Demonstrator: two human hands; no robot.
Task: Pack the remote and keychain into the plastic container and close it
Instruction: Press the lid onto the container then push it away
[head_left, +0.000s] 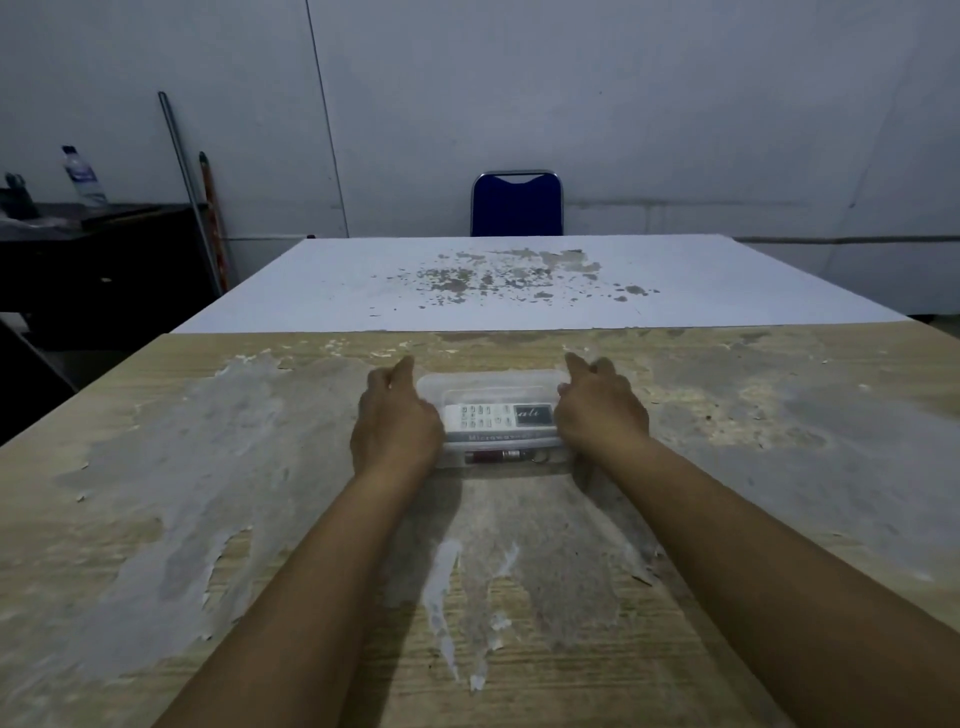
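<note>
A clear plastic container (488, 382) lies on the worn wooden table (208, 467), its lid on top. Through the plastic I see a white remote (496, 418) with buttons and a dark screen. In front of the remote, along the container's near side, lies a reddish keychain (501, 457) with a metal ring. My left hand (392, 421) grips the container's left end, and my right hand (602, 410) grips its right end. Both hands press on the lid edges and hide the container's ends.
A white table (519, 280) with peeled patches butts against the far edge of the wooden one. A blue chair (517, 205) stands behind it. At far left a dark counter (104, 249) holds a water bottle (83, 174); poles lean on the wall.
</note>
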